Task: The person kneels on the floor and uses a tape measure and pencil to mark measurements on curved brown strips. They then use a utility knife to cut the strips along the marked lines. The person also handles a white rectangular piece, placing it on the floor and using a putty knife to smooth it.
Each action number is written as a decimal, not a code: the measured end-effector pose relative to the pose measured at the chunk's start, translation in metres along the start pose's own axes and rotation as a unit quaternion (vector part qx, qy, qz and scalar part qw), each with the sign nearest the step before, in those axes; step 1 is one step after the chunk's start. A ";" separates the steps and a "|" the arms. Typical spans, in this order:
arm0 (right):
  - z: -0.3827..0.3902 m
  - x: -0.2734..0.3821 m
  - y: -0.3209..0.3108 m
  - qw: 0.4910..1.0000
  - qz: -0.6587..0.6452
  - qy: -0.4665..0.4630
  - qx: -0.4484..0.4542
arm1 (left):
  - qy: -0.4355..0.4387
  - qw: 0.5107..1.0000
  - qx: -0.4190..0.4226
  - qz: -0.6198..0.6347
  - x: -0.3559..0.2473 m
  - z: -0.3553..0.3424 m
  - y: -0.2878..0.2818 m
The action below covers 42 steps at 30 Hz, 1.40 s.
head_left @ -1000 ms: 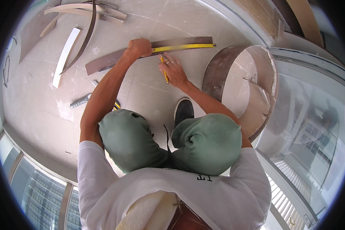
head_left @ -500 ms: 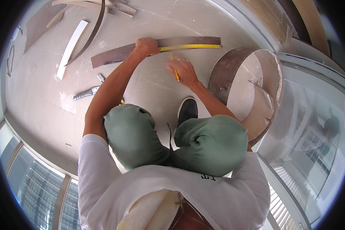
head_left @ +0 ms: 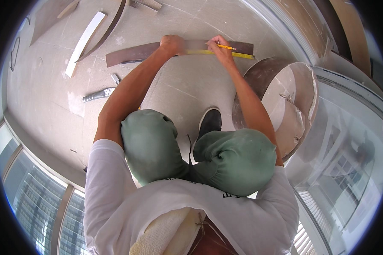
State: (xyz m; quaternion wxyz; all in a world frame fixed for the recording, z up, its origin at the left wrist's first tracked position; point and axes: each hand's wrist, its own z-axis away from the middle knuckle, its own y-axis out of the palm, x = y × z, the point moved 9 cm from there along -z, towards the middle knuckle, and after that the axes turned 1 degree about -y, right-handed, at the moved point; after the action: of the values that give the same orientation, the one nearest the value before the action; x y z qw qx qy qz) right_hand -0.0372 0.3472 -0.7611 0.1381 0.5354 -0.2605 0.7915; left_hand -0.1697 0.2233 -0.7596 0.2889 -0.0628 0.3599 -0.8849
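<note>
A long dark brown strip of board (head_left: 134,54) lies crosswise on the floor in front of me. Along its near edge runs the yellow blade of a tape measure (head_left: 242,55), out to the strip's right end. My left hand (head_left: 172,44) is closed at the blade's left end, on the strip; the tape's case is hidden in it. Pinched in the fingers of my right hand (head_left: 220,49) is a yellow pencil (head_left: 227,47), its tip pointing left over the strip. That hand rests at the strip's near edge, beside the blade.
To the right stands a large curved brown ring (head_left: 259,74) with a torn, pale inside, near a glass panel (head_left: 340,140). At the left lie a white curved strip (head_left: 85,44), a dark thin strip (head_left: 108,36) and a grey-handled tool (head_left: 98,94). My black shoe (head_left: 210,121) is below the strip.
My right hand has moved up and to the right with the pencil, from below the blade onto the strip's near edge. The left hand stays closed on the tape measure at the strip.
</note>
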 end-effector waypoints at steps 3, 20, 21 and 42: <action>0.009 0.017 -0.002 0.998 -0.021 -0.057 -0.030 | 0.003 0.999 0.011 0.030 0.008 0.007 0.001; 0.028 0.053 -0.021 0.972 0.057 -0.141 -0.177 | 0.016 0.998 0.021 0.065 0.018 -0.004 0.010; 0.030 0.051 -0.021 0.973 0.062 -0.133 -0.179 | 0.013 0.998 0.018 0.056 0.018 -0.002 0.009; -0.003 -0.002 0.011 0.995 0.101 0.008 -0.003 | 0.000 0.999 0.014 0.030 0.002 0.011 -0.002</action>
State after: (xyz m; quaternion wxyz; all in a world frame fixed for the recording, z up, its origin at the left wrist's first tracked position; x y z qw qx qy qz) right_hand -0.0444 0.3403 -0.7670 0.0616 0.4993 -0.3142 0.8051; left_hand -0.1688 0.2169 -0.7505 0.3162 -0.0473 0.3490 -0.8809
